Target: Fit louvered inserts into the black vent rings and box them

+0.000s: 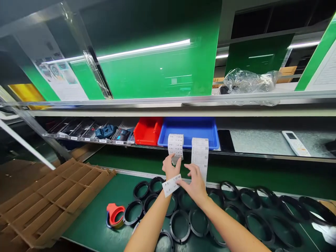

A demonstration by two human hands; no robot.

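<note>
- Nearest to me I count more than a dozen black rings [180, 226], round, thin and shiny, lying flat and close together on the green table [91, 224].
- One red tape holder [114, 215] sits just left of the rings.
- One brown cardboard grid [49, 199], full of square holes, lies far left.
- My right hand [195, 185] pinches one small white paper label [171, 184] with its fingers closed on it.
- My left hand [170, 167] is closed on the bottom of one white label strip [175, 147] (it hangs from the shelf edge).
- A second strip [200, 155] hangs just beside it.
- Farther back I see one blue tray [189, 131], one red bin [147, 131] and one white remote [295, 142].
</note>
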